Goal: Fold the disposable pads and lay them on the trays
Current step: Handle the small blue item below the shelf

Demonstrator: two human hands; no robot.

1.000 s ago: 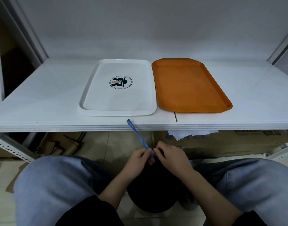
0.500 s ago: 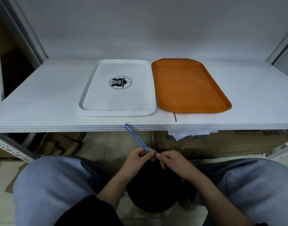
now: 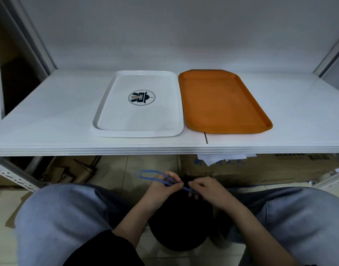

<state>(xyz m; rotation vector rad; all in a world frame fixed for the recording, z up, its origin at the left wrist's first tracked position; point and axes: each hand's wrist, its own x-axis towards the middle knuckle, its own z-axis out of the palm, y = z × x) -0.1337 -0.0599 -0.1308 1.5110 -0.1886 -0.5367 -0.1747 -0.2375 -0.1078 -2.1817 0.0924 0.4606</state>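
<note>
Both hands, left hand (image 3: pixel 161 186) and right hand (image 3: pixel 207 189), are pinching a blue cord (image 3: pixel 155 176), now looped lower, probably loosening the black bag (image 3: pixel 180 217); both trays (image 3: pixel 138 132) are waiting bare.

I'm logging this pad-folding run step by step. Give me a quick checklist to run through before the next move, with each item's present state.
1. White rectangular plastic tray flat on the white shelf, nothing on it: ok.
2. Orange rectangular plastic tray beside it, nothing on it: ok.
3. Left hand and right hand both pinching the blue cord loop: ok.
4. Black bag between the knees opened: not ok.
5. Disposable pads in view: not ok.
6. Pads inside the bag: cannot tell.
</note>
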